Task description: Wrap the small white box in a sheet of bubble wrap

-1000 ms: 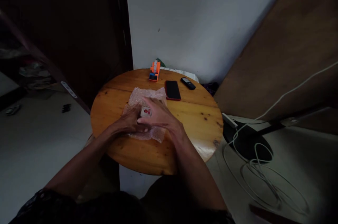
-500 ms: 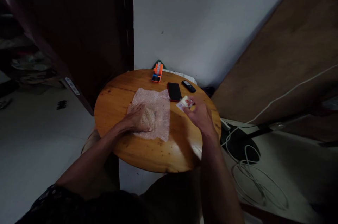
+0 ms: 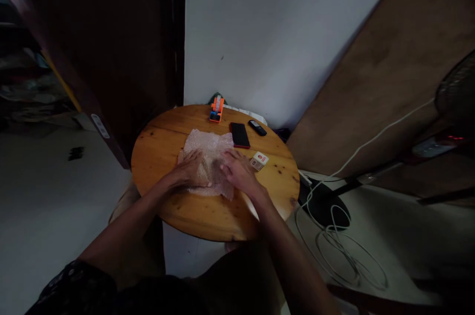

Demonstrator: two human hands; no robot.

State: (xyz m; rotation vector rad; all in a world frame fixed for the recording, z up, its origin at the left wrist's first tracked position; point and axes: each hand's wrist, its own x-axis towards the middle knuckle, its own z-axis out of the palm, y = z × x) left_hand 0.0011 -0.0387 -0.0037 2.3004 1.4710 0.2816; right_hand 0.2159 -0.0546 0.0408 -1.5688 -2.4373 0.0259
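Observation:
A sheet of pinkish, clear bubble wrap [image 3: 208, 143] lies on the round wooden table [image 3: 163, 132], with a bulge near its middle. Flat on its left part is my left hand [image 3: 191, 171], fingers extended and pressing down beside the bulge. My right hand [image 3: 237, 169] rests at the sheet's right side, its fingers apart and thumb pointing toward the bulge. Whether anything lies under or inside the wrap is unclear. Just right of my right hand stands a small white box [image 3: 260, 159] with a red mark.
Behind the wrap are a black tablet-like slab [image 3: 240, 135] with red edges and a black handset [image 3: 257, 127]. An orange tape dispenser [image 3: 216, 109] stands at the table's back, close to the wall. A pale cable [image 3: 341, 241] lies coiled on the floor at right, near a stand fan's base [image 3: 330, 211].
My right hand has put the small white box down on the table and moved left onto the bubble wrap. My left hand stays on the wrap. The view has turned slightly right.

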